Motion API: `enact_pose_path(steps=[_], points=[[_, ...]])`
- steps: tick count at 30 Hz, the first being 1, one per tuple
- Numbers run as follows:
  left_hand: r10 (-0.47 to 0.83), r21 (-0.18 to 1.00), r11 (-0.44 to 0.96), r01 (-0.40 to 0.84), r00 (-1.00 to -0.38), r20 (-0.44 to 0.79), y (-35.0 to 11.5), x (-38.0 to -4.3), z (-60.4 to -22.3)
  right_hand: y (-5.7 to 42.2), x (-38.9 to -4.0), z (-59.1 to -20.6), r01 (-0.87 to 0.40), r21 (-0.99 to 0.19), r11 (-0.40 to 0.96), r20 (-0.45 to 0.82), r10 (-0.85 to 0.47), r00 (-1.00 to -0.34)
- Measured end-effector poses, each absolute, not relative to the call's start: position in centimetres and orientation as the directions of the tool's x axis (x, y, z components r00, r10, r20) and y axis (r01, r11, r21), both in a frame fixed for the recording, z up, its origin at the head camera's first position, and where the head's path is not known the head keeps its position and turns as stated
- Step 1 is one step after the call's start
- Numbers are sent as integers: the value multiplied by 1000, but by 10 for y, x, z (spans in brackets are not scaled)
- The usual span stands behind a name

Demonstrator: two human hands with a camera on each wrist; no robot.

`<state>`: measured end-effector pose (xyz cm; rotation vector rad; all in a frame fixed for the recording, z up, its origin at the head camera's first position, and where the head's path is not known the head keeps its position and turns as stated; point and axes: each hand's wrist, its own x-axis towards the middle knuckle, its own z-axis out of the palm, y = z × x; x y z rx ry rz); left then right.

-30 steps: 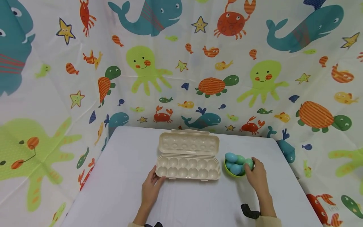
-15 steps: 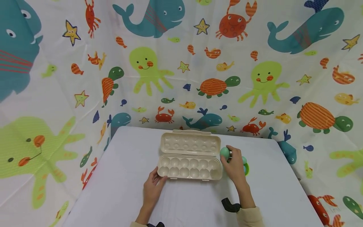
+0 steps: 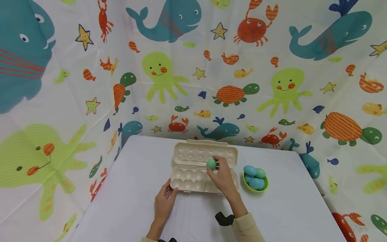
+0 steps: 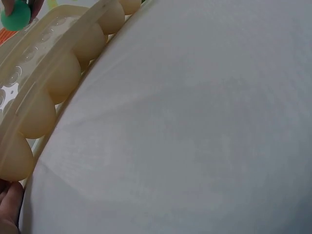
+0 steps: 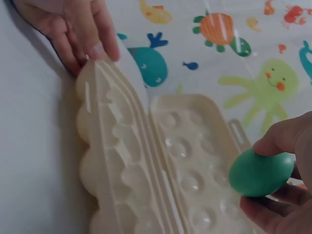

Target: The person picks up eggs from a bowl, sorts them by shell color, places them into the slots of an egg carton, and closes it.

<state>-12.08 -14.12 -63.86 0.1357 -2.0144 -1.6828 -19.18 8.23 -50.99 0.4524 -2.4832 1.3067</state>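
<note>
A beige egg carton (image 3: 187, 183) lies on the table with its lid (image 3: 190, 153) folded back; the cups that show hold nothing. At its near left corner my left hand (image 3: 164, 203) grips the rim, thumb on top and fingers against the side, as the right wrist view (image 5: 95, 29) also shows. My right hand (image 3: 223, 177) pinches a green egg (image 3: 211, 164) between thumb and fingers, raised over the carton's middle and covering some right-hand cups. In the right wrist view the egg (image 5: 261, 171) is held clear of the carton.
To the right of the carton stands a small lime-green bowl (image 3: 267, 183) with several blue eggs (image 3: 257, 184) and a green egg (image 3: 260, 173). White cloth (image 3: 287, 201) covers the table. Behind it hangs a curtain (image 3: 181, 127) printed with sea animals.
My right hand has taken a green egg from the bowl and carried it left over the carton. My left hand keeps its grip on the carton's corner. The head view has shifted slightly.
</note>
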Motion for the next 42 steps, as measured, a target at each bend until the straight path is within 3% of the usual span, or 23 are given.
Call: enact_pose_path(steps=[13,23,33,42], points=[[-375,928,247,279,-855,357,-140,-126,-637,27,-200,-545,-569,-645,511,468,-324,-822],[-393,953,238,189,-878,273,-139,-120,-634,-3,-199,-565,-545,-673,500,405,-367,-837],[-387,945,260,196,-876,288,-139,-117,-636,-18,-200,-578,-517,-598,612,359,-372,-856],[-418,954,243,175,-869,266,-131,-105,-598,-24,-204,-586,-556,-545,628,410,-379,-830]])
